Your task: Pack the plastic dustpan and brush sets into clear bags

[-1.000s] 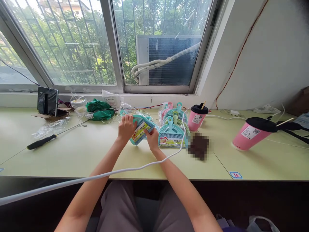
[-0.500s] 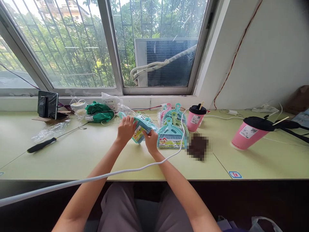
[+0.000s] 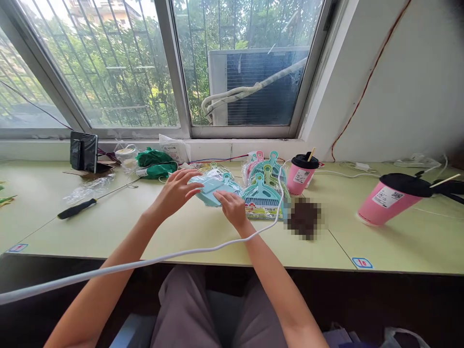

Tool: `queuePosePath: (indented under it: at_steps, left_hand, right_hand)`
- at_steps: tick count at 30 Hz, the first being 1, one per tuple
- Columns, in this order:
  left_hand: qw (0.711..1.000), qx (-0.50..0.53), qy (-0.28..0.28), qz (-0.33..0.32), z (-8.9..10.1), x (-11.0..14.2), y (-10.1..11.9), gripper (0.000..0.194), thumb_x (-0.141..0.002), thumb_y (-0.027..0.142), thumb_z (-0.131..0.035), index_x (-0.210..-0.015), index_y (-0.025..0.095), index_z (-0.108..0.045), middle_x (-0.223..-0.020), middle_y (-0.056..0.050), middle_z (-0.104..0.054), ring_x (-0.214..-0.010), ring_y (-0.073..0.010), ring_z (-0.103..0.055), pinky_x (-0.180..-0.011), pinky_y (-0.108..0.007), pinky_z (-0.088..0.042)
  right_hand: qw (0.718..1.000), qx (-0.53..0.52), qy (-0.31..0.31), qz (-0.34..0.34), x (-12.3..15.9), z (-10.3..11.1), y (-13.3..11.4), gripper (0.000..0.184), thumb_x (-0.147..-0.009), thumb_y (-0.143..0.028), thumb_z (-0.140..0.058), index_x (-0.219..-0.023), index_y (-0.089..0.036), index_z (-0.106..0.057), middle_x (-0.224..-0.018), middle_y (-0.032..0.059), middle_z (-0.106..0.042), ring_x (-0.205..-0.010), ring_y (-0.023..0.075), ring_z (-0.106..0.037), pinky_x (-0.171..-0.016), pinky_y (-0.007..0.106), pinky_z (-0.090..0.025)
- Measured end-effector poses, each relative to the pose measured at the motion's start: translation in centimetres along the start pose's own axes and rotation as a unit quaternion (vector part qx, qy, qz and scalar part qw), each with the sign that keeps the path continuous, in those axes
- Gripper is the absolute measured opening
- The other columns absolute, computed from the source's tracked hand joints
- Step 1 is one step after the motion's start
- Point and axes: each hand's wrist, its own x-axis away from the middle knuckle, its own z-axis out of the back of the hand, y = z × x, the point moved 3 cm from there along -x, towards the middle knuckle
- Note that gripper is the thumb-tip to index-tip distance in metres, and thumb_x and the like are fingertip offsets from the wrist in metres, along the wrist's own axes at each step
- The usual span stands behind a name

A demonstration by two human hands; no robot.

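A light-blue toy dustpan [image 3: 209,190] is between my hands above the table, its plain back now facing up. My right hand [image 3: 234,207] grips its right edge, fingers lying on the back; the thumb is hidden. At the other side is my left hand [image 3: 177,189], fingers stretched and apart, the tips close to the dustpan's left edge. Whether they touch it I cannot tell. Just right of my right hand stand wrapped dustpan and brush sets [image 3: 261,193] in blue, green and pink. More wrapped sets [image 3: 228,180] lie behind the held one.
A white cable [image 3: 174,253] crosses in front of my forearms. Two pink cups [image 3: 297,175] with black lids stand to the right, near a pixelated brown patch [image 3: 303,218]. At left are a screwdriver [image 3: 78,209], a green bag [image 3: 155,162] and a propped phone [image 3: 84,151].
The dustpan has turned over from its brush-and-label side to its plain back. My left hand has loosened from the handle end and spread its fingers. The view has shifted slightly left.
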Motion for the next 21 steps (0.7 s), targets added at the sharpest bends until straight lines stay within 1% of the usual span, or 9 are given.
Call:
queuePosePath:
  at_steps: [3,7,9,12,14,16,18,20,21]
  left_hand:
    - [0.995,-0.065,-0.067,-0.044,0.1,0.2,-0.2,0.024,-0.095,0.02,-0.05,-0.105,0.026,-0.072,-0.134,-0.007,-0.06,-0.128,-0.0239,-0.051,-0.109,-0.044,-0.038]
    - [0.977,-0.148,-0.129,-0.087,-1.3,0.8,-0.1,0.034,-0.089,0.005,-0.051,-0.11,0.023,-0.07,-0.133,-0.009,-0.061,-0.127,-0.0254,-0.052,-0.109,-0.045,-0.035]
    - [0.97,-0.164,-0.156,-0.086,-2.2,0.9,-0.1,0.037,-0.088,0.003,-0.049,-0.115,0.021,-0.067,-0.127,-0.011,-0.064,-0.118,-0.026,-0.057,-0.102,-0.044,-0.039]
    - [0.961,-0.166,-0.21,-0.069,-3.5,1.0,-0.2,0.038,-0.089,0.002,-0.047,-0.118,0.019,-0.065,-0.106,-0.011,-0.07,-0.095,-0.0232,-0.065,-0.084,-0.037,-0.045]
    - [0.957,-0.161,-0.237,-0.048,-4.3,1.1,-0.2,0.037,-0.089,0.001,-0.046,-0.117,0.019,-0.064,-0.1,-0.01,-0.07,-0.087,-0.0213,-0.065,-0.074,-0.032,-0.044]
    - [0.958,-0.156,-0.241,-0.007,-4.9,1.0,-0.4,0.032,-0.092,0.006,-0.047,-0.116,0.019,-0.063,-0.1,-0.009,-0.069,-0.088,-0.0216,-0.065,-0.067,-0.03,-0.043]
    - [0.96,-0.147,-0.233,0.041,-5.5,0.8,-0.7,0.025,-0.095,0.017,-0.051,-0.117,0.019,-0.062,-0.101,-0.009,-0.069,-0.089,-0.0225,-0.065,-0.064,-0.029,-0.042]
    - [0.963,-0.135,-0.221,0.07,-5.9,0.5,-0.8,0.027,-0.095,0.028,-0.057,-0.119,0.018,-0.06,-0.104,-0.01,-0.069,-0.093,-0.0233,-0.065,-0.065,-0.029,-0.043]
    - [0.965,-0.131,-0.217,0.073,-6.1,0.3,-0.8,0.029,-0.094,0.03,-0.059,-0.12,0.018,-0.06,-0.106,-0.01,-0.069,-0.097,-0.0236,-0.064,-0.067,-0.028,-0.044]
  right_hand:
    - [0.995,0.059,0.028,0.074,0.3,-0.9,-0.1,0.032,-0.096,-0.009,-0.048,-0.114,-0.023,-0.07,-0.113,0.0058,-0.074,-0.105,0.0177,-0.067,-0.087,0.026,-0.052]
    - [0.984,0.11,0.028,0.139,0.6,-1.6,-0.4,0.028,-0.096,-0.01,-0.05,-0.11,-0.024,-0.07,-0.11,0.0051,-0.075,-0.1,0.0167,-0.069,-0.083,0.026,-0.052]
    - [0.981,0.115,0.016,0.158,0.6,-1.8,-0.6,0.028,-0.096,-0.01,-0.05,-0.109,-0.024,-0.069,-0.11,0.005,-0.074,-0.099,0.0165,-0.068,-0.083,0.027,-0.051]
    - [0.979,0.115,0.004,0.17,0.6,-2.0,-0.8,0.027,-0.096,-0.01,-0.05,-0.11,-0.024,-0.068,-0.11,0.0057,-0.074,-0.098,0.0166,-0.068,-0.083,0.027,-0.051]
    - [0.977,0.122,0.008,0.172,0.6,-2.0,-0.8,0.026,-0.096,-0.01,-0.05,-0.11,-0.023,-0.068,-0.109,0.0058,-0.074,-0.097,0.0168,-0.068,-0.083,0.027,-0.05]
    - [0.975,0.132,0.01,0.177,0.6,-2.0,-0.9,0.025,-0.097,-0.011,-0.049,-0.108,-0.022,-0.068,-0.107,0.0055,-0.074,-0.095,0.0166,-0.068,-0.082,0.027,-0.05]
    - [0.973,0.139,0.005,0.183,0.6,-2.1,-1.0,0.024,-0.098,-0.012,-0.047,-0.106,-0.022,-0.068,-0.105,0.0053,-0.074,-0.091,0.0157,-0.067,-0.08,0.027,-0.049]
    - [0.972,0.143,-0.005,0.187,0.5,-2.3,-1.2,0.025,-0.098,-0.012,-0.045,-0.106,-0.022,-0.067,-0.103,0.0053,-0.073,-0.087,0.0146,-0.066,-0.078,0.026,-0.048]
    - [0.971,0.144,-0.009,0.189,0.5,-2.3,-1.3,0.025,-0.099,-0.012,-0.045,-0.106,-0.022,-0.067,-0.101,0.0052,-0.073,-0.085,0.0142,-0.065,-0.076,0.026,-0.048]
